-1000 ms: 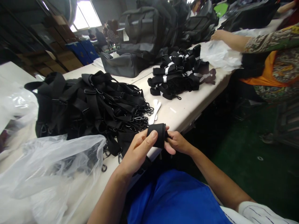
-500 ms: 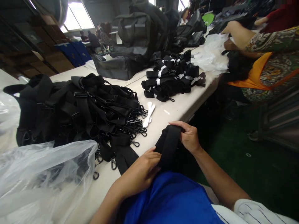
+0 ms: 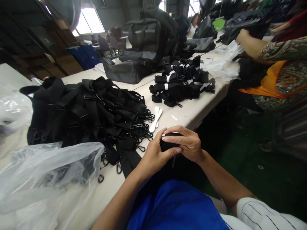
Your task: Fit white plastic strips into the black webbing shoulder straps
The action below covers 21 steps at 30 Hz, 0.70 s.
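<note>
A black strap (image 3: pixel 169 145), folded into a compact bundle, is held between both hands just off the table's front edge. My left hand (image 3: pixel 155 153) wraps its left side, thumb across the front. My right hand (image 3: pixel 189 143) closes over the top and right side with bent fingers. Left of the hands lies a large heap of loose black straps (image 3: pixel 96 108) with metal hooks at its right end. White toothed strips (image 3: pixel 156 120) lie beside those hooks. Farther back sit several bundled black straps (image 3: pixel 182 81) with white bands around them.
Clear plastic bags (image 3: pixel 50 172) cover the table's near left. Black bags (image 3: pixel 141 44) are piled at the back. Another person's arm (image 3: pixel 251 44) reaches over the table at the right, near crumpled plastic (image 3: pixel 223 65). A cart (image 3: pixel 291 127) stands on the floor.
The black strap went from a longer folded length to a compact bundle. My hands moved together around it, the left one rising. The view shifted slightly, and the other person's arm moved a little.
</note>
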Each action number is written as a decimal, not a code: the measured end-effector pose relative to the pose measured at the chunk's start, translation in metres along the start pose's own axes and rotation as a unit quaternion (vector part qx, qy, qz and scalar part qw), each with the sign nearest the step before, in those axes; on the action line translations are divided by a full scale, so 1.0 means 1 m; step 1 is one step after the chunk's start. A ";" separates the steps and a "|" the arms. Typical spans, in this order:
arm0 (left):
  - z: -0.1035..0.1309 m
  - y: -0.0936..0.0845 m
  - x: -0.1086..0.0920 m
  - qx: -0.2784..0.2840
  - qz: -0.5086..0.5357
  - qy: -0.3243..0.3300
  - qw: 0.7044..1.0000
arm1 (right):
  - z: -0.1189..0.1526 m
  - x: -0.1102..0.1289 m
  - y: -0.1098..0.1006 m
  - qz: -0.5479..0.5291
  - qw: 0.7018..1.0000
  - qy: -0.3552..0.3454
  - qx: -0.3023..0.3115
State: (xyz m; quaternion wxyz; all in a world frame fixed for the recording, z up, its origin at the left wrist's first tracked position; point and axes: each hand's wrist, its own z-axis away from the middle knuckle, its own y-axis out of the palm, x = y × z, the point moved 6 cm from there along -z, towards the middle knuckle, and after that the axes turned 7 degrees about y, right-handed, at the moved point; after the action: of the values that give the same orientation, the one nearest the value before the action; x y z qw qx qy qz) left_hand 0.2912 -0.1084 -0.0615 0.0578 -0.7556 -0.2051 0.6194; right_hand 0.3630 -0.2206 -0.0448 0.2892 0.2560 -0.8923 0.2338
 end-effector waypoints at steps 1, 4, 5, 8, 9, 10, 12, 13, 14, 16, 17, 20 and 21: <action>-0.002 0.002 0.000 0.002 0.027 -0.007 1.000 | -0.001 -0.002 -0.002 0.012 1.000 -0.001 -0.018; -0.001 0.006 0.007 0.006 0.124 -0.068 0.990 | -0.003 -0.018 -0.015 0.046 0.991 0.071 -0.100; 0.000 0.007 0.011 0.002 0.144 -0.084 0.986 | -0.002 -0.026 -0.019 0.042 0.985 0.118 -0.117; 0.002 0.005 0.020 -0.009 0.159 -0.076 0.984 | 0.006 -0.050 -0.018 -0.034 0.957 0.265 -0.113; 0.002 0.005 0.023 -0.009 0.156 -0.067 0.985 | 0.009 -0.055 -0.015 -0.071 0.946 0.299 -0.105; 0.002 0.005 0.026 -0.008 0.155 -0.061 0.986 | 0.012 -0.058 -0.012 -0.108 0.935 0.323 -0.100; 0.003 0.008 0.033 -0.001 0.163 -0.062 0.985 | 0.016 -0.059 -0.005 -0.183 0.915 0.347 -0.095; 0.003 0.010 0.036 0.009 0.176 -0.068 0.982 | 0.016 -0.058 -0.002 -0.223 0.904 0.352 -0.093; 0.004 0.013 0.038 0.023 0.189 -0.076 0.979 | 0.015 -0.056 0.001 -0.262 0.894 0.351 -0.090; 0.004 0.020 0.041 0.049 0.212 -0.091 0.972 | 0.010 -0.050 0.003 -0.327 0.881 0.331 -0.086; 0.004 0.021 0.041 0.053 0.216 -0.089 0.971 | 0.006 -0.045 0.003 -0.352 0.878 0.313 -0.081; -0.002 0.015 0.030 0.026 0.172 -0.004 0.985 | -0.007 -0.028 0.001 -0.407 0.879 0.244 -0.051; -0.003 0.012 0.025 0.020 0.153 0.032 0.988 | -0.011 -0.022 0.001 -0.426 0.876 0.224 -0.033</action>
State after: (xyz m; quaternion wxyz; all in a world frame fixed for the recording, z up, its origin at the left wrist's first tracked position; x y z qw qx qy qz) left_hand 0.3007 -0.1098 -0.0874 -0.0159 -0.7961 -0.0731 0.6005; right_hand 0.3819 -0.2066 -0.0508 0.5611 0.5428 -0.6152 0.1098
